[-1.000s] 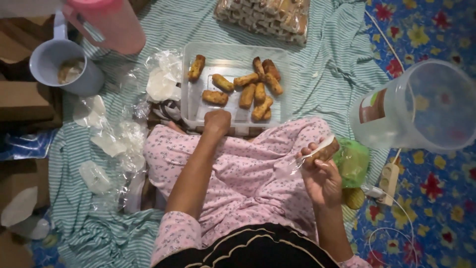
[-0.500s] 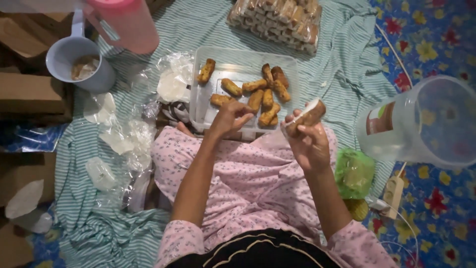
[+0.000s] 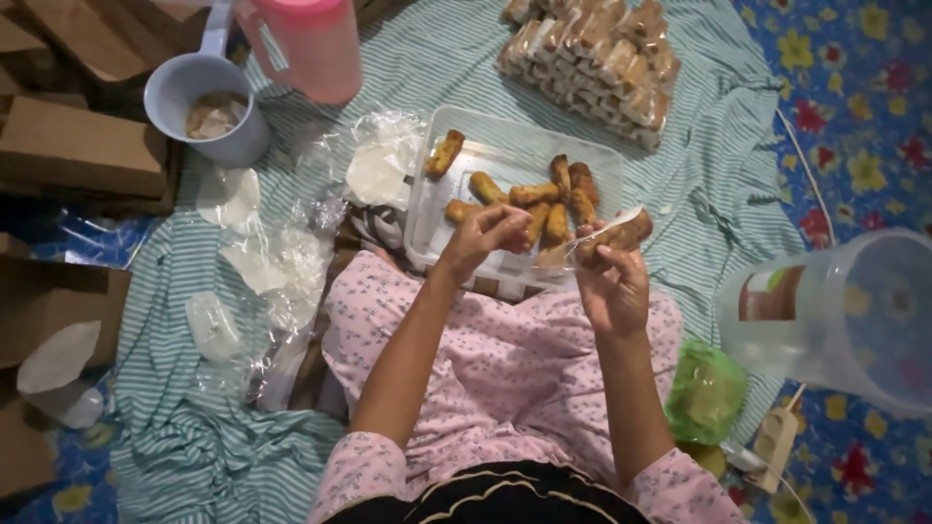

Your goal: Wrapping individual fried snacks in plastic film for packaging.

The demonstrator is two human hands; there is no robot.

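Nearest the camera, the person sat with legs under pink flowered cloth, both forearms reaching forward over the lap. The right hand (image 3: 614, 281) had its fingers closed on a brown roll (image 3: 615, 235) in a clear wrapper, held just above the near edge of the tray (image 3: 427, 209). The left hand (image 3: 485, 233) hovered beside it over the tray's near rim, fingers curled and pinched at the wrapper's end; whether that grip was fully closed could not be told. Beside the right knee lay a green bag (image 3: 706, 391) and a white power strip (image 3: 775, 442), with a clear jug (image 3: 854, 320) to the right on the flowered floor. To the left, loose plastic wrappers (image 3: 267, 262) lay scattered on the striped cloth (image 3: 718, 184). In the clear tray lay several more bare rolls (image 3: 544, 199), close together. Farther off stood a grey cup (image 3: 199, 102) and a pink container (image 3: 306, 44), and beyond the tray a stack of wrapped rolls (image 3: 592, 63).
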